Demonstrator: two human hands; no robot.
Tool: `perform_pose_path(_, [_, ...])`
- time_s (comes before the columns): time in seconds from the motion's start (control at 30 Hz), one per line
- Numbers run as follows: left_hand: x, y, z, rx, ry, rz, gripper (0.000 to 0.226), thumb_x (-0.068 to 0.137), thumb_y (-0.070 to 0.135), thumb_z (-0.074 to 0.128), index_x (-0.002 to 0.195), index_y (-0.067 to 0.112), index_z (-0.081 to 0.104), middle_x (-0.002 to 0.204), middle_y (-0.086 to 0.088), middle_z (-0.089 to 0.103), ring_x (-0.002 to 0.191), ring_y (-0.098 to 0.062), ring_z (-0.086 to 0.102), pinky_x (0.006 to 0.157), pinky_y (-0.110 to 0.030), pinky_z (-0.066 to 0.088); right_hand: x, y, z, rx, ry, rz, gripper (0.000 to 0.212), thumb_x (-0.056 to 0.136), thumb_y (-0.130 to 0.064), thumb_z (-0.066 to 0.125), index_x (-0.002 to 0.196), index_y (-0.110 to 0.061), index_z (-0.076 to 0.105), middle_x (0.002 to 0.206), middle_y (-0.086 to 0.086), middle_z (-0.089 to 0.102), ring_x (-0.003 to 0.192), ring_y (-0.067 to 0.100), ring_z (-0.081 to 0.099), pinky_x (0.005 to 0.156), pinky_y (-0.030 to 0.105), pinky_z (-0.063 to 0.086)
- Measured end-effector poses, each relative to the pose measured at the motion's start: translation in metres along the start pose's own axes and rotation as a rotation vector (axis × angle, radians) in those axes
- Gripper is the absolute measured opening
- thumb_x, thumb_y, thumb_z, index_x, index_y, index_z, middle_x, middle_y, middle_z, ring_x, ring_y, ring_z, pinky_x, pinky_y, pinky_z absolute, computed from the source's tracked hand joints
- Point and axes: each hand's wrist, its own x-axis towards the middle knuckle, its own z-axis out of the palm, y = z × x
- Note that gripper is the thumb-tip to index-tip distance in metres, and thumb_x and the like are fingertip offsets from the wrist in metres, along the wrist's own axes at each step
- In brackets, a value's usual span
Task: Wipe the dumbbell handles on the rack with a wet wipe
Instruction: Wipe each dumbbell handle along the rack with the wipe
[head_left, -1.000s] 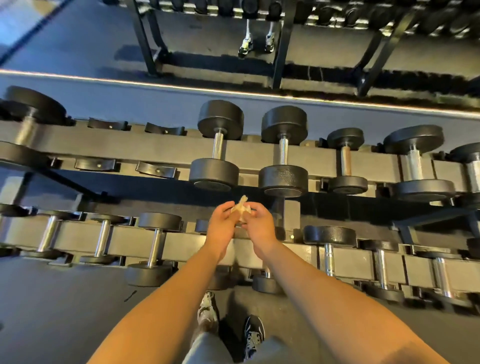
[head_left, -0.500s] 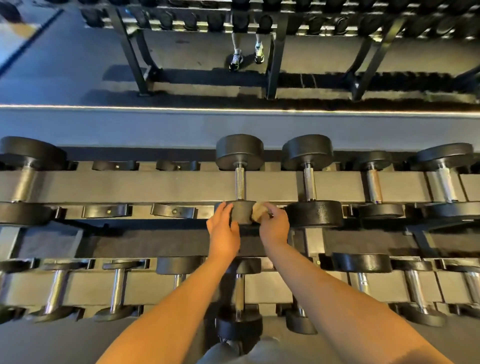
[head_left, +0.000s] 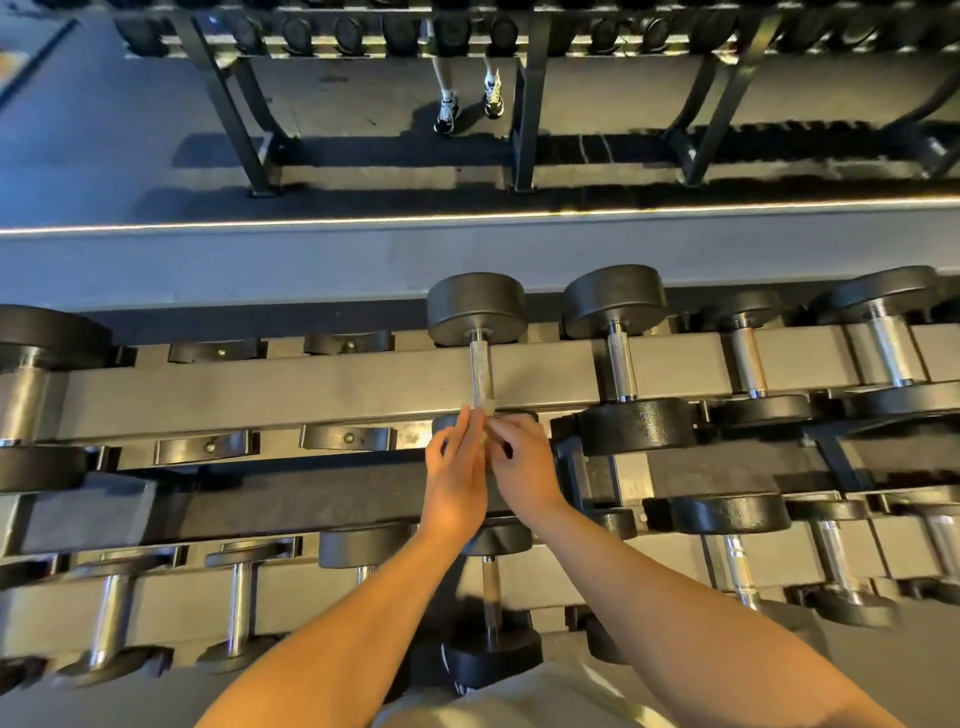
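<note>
A black dumbbell with a knurled chrome handle (head_left: 481, 376) lies across the upper shelf of the rack (head_left: 311, 387). Both my hands meet at the near end of that handle, over its front weight. My right hand (head_left: 522, 467) pinches a small pale wet wipe (head_left: 488, 410) against the base of the handle. My left hand (head_left: 454, 470) is beside it with fingers extended, its fingertips touching the wipe and the handle. A second dumbbell handle (head_left: 619, 369) lies just to the right.
More dumbbells fill the upper shelf to the right (head_left: 885, 353) and far left (head_left: 26, 374); empty cradles (head_left: 345, 436) sit left of my hands. The lower shelf (head_left: 571, 577) holds several smaller dumbbells. A mirror (head_left: 467, 104) behind reflects the rack and a person's legs.
Both hands moved forward from the front weight up to the near end of the handle. The wipe now touches the chrome bar. The camera leaned closer to the rack.
</note>
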Motion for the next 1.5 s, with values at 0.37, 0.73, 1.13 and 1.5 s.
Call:
perform_pose_path(0.37, [0.013, -0.015, -0.003, -0.377, -0.013, -0.642, 0.050, 0.109, 0.018, 0.029, 0.158, 0.010, 0.026, 0.160, -0.017, 0.033, 0.147, -0.035, 0.033, 0.117, -0.043, 0.030, 0.001, 0.002, -0.006, 0.000, 0.087, 0.108, 0.039, 0.101, -0.011, 0.054, 0.138, -0.022, 0.057, 0.130, -0.005, 0.049, 0.123, 0.007, 0.038, 0.112, 0.027, 0.038])
perform_pose_path(0.73, [0.024, -0.008, -0.009, -0.243, -0.034, -0.285, 0.043, 0.109, 0.015, 0.038, 0.151, 0.023, 0.044, 0.156, 0.004, 0.039, 0.145, -0.009, 0.031, 0.121, -0.031, 0.026, 0.031, -0.006, 0.009, -0.031, 0.227, 0.134, 0.026, 0.101, -0.017, 0.055, 0.124, -0.020, 0.065, 0.121, -0.004, 0.061, 0.122, 0.015, 0.046, 0.098, 0.022, 0.038])
perform_pose_path(1.13, [0.129, -0.028, -0.025, -0.225, -0.023, -0.329, 0.025, 0.101, 0.013, 0.053, 0.105, 0.026, 0.074, 0.112, -0.003, 0.059, 0.100, -0.016, 0.055, 0.089, -0.020, 0.040, 0.091, -0.013, 0.021, -0.245, 0.138, 0.301, 0.024, 0.098, -0.034, 0.055, 0.120, -0.031, 0.063, 0.117, -0.007, 0.061, 0.100, 0.020, 0.063, 0.088, 0.041, 0.053])
perform_pose_path(1.5, [0.172, -0.006, -0.007, -0.423, -0.055, -0.396, 0.032, 0.098, 0.004, 0.054, 0.099, 0.031, 0.071, 0.101, 0.010, 0.067, 0.102, -0.018, 0.063, 0.092, -0.030, 0.051, 0.090, -0.007, 0.022, -0.214, 0.197, 0.298, 0.027, 0.099, -0.027, 0.053, 0.125, -0.031, 0.058, 0.117, -0.006, 0.060, 0.101, 0.019, 0.062, 0.085, 0.033, 0.049])
